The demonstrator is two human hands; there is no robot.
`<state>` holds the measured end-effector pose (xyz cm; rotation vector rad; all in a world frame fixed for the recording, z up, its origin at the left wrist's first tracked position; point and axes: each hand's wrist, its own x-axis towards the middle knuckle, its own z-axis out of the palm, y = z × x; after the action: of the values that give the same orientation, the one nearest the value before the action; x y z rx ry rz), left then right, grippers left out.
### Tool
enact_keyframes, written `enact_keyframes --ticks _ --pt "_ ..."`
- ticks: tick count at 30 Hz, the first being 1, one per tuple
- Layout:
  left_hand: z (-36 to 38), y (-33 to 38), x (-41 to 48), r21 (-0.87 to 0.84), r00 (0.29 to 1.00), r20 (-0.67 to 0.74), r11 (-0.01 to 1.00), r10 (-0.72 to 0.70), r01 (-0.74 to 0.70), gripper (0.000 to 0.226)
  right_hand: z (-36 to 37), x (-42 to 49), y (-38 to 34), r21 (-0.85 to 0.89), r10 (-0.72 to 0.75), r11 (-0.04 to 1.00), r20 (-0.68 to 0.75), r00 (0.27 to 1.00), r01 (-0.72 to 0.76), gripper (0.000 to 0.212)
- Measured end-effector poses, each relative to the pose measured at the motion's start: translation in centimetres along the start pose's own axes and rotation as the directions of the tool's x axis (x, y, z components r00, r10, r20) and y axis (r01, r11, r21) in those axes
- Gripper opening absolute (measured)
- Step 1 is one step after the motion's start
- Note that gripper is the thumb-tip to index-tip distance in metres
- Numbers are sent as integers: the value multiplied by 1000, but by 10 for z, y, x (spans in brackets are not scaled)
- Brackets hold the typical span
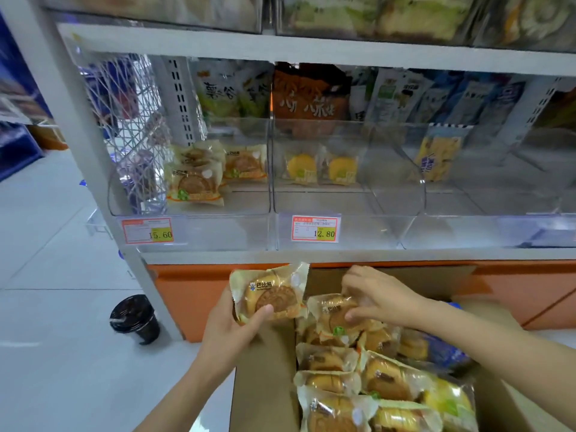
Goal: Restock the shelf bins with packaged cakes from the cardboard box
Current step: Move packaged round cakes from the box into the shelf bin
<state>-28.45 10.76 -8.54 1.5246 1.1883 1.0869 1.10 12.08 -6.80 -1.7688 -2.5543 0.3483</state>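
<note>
One view is recording: head-worn, wide-angle. The lens is facing forward and down toward the shelf [311,46], which is filling the far half of the frame. Clear bins [202,235] are sitting mid-frame, near enough that the price tags [314,229] are reading sharply. The left grip [230,325] and right grip [377,299] are showing close under the lens, with the cardboard box [265,375] at near right. Floor [56,275] is showing along the left side. The top shelf row [374,17] is getting cropped by the far edge; straight posts [71,120] are leaning and the frame corners are blurring.
</note>
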Motion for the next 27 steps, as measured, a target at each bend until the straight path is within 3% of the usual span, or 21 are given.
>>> enact_keyframes --ticks 3,6,8,12,15,22,27 --pt "-20 24 0 -74 969 -236 993 71 -90 33 -37 -1 -20 295 -36 950 -222 974 103 37" --pt "-49 50 2 -95 876 -460 973 145 -211 60 -84 6 -44 340 -137 889 -442 886 307 44" --pt "-65 66 3 -62 831 -528 968 174 -243 51 -112 15 -58 375 -178 841 -489 854 391 43" --pt "-81 87 5 15 817 -549 980 175 -200 36 -155 45 -82 394 -250 764 -549 798 510 45" --pt "-89 96 6 36 799 -583 987 147 -156 35 -177 76 -103 394 -225 756 -592 774 522 45" --pt "-115 97 12 67 770 -627 993 117 -96 26 -185 154 -140 407 -162 801 -559 813 440 42" --pt "-152 79 28 18 853 -512 995 97 -102 29 -175 197 -153 430 -68 845 -505 861 319 41"
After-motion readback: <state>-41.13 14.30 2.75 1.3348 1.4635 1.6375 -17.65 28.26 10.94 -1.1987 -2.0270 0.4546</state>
